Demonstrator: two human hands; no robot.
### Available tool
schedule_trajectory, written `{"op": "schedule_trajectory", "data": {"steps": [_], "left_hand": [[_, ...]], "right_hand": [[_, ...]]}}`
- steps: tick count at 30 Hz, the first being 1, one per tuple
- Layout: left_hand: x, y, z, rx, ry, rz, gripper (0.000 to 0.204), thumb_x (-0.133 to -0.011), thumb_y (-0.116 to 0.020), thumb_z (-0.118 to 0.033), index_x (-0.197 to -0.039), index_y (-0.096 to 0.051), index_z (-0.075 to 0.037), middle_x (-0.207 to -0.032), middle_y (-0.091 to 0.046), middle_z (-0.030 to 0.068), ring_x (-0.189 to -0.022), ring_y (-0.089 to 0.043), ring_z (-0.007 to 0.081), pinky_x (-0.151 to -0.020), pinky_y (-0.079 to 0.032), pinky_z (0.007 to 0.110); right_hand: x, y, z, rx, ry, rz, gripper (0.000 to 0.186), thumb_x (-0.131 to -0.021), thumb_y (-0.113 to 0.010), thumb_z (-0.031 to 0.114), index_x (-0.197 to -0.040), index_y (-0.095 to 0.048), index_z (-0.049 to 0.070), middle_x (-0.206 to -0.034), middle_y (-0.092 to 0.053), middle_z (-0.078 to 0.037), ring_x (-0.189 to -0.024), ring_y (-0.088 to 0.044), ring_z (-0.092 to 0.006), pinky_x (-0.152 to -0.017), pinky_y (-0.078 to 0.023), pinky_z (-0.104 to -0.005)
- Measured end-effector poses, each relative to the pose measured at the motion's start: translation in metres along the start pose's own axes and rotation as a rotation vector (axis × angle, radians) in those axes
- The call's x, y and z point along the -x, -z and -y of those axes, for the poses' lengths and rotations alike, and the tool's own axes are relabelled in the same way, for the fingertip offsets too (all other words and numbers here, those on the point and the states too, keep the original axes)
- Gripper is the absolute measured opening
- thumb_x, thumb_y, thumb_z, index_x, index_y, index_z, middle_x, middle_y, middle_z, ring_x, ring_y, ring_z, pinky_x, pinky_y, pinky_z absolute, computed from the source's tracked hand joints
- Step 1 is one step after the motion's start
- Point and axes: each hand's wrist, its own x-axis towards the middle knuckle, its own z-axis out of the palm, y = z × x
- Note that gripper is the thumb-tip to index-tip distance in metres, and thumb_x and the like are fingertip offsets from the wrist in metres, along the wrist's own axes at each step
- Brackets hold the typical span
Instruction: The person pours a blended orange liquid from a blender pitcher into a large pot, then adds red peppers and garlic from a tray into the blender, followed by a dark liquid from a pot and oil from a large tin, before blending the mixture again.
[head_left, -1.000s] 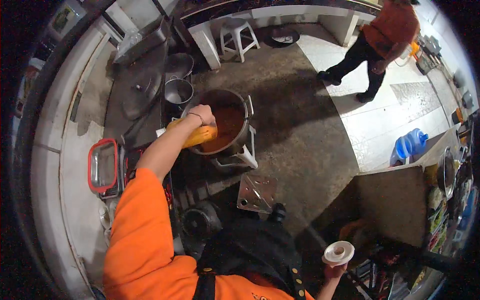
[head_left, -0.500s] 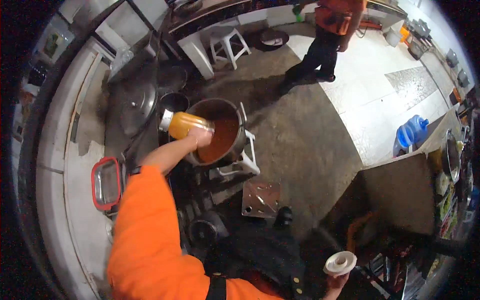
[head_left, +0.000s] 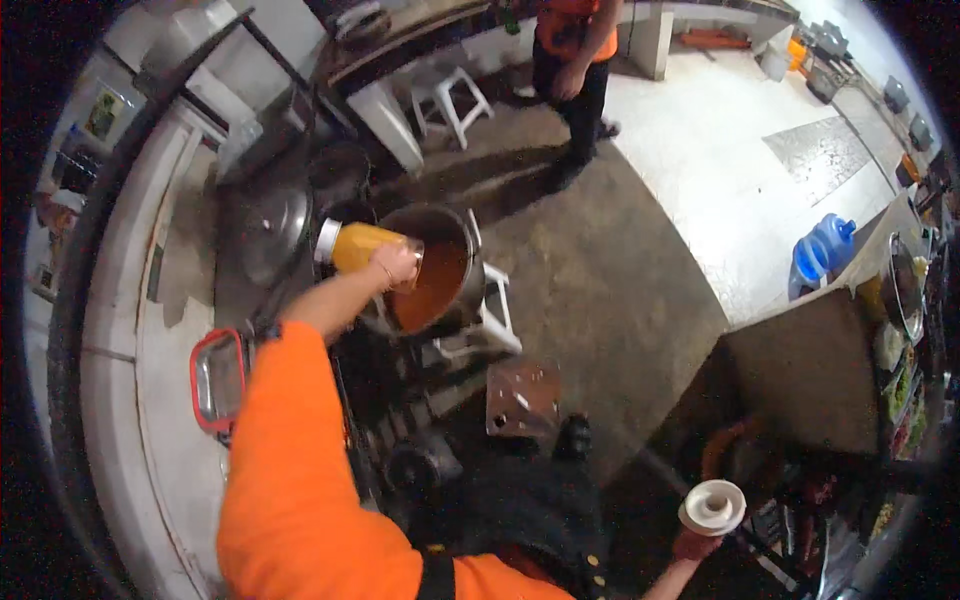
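Note:
My left hand (head_left: 398,266) grips a clear jar (head_left: 362,248) of yellow-orange contents near its glassy right end. The jar lies almost level, a white collar or cap at its left end. Its right end is over a large metal pot (head_left: 470,275), which holds a reddish-orange liquid (head_left: 425,300). The pot seems raised on a white stool (head_left: 497,308). At the lower right, my right hand (head_left: 695,545) holds a white round lid (head_left: 712,505) with a raised ring in its middle. Most of that hand's fingers are hidden beneath the lid.
A large round lid (head_left: 280,225) and a red-rimmed glass container (head_left: 220,380) sit to the left. A brown perforated square stool (head_left: 522,397) stands before me. Across the floor is a person in orange (head_left: 577,60). A blue water jug (head_left: 825,250) is at the right.
The person across the room has moved to the left. My right hand has shifted slightly right and up with the white lid. The jar stays over the pot, at nearly the same tilt.

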Motion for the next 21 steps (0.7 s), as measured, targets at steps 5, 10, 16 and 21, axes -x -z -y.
{"op": "schedule_trajectory", "data": {"steps": [5,10,16,21], "left_hand": [[0.008,0.023,0.015,0.04,-0.033,0.065,0.022,-0.076,-0.054,-0.026,-0.081,-0.069,-0.01,-0.084,-0.066,0.0169,-0.081,-0.065,0.0307,-0.071,-0.052,0.046],[0.059,0.059,-0.022,-0.011,-0.015,-0.06,0.027,-0.08,-0.052,-0.028,-0.089,-0.069,-0.009,-0.092,-0.066,0.0174,-0.086,-0.065,0.0307,-0.075,-0.051,0.045],[0.03,0.054,-0.006,0.13,0.164,-0.113,0.034,-0.08,-0.051,-0.033,-0.081,-0.069,-0.004,-0.09,-0.066,0.019,-0.084,-0.064,0.0349,-0.078,-0.05,0.044],[0.042,0.076,-0.001,0.313,0.399,-0.295,0.041,-0.08,-0.05,-0.038,-0.081,-0.068,-0.002,-0.088,-0.064,0.0232,-0.084,-0.063,0.039,-0.077,-0.05,0.047]], "right_hand": [[-0.025,-0.014,0.038,0.865,0.085,-0.065,0.047,-0.086,-0.056,0.032,-0.123,-0.048,0.004,-0.118,-0.056,-0.012,-0.105,-0.055,-0.0251,-0.087,-0.045,-0.0407],[-0.038,0.007,0.025,1.64,0.409,0.061,0.04,-0.09,-0.049,0.035,-0.117,-0.053,0.006,-0.114,-0.058,-0.011,-0.103,-0.056,-0.0242,-0.081,-0.047,-0.0438],[-0.073,-0.024,0.038,1.123,0.268,-0.053,0.043,-0.089,-0.049,0.035,-0.12,-0.051,0.005,-0.117,-0.057,-0.012,-0.105,-0.055,-0.0261,-0.085,-0.045,-0.0445],[-0.087,-0.031,0.023,0.241,0.062,-0.017,0.045,-0.089,-0.048,0.034,-0.122,-0.048,0.004,-0.119,-0.055,-0.013,-0.106,-0.055,-0.0278,-0.088,-0.044,-0.0452]]}}
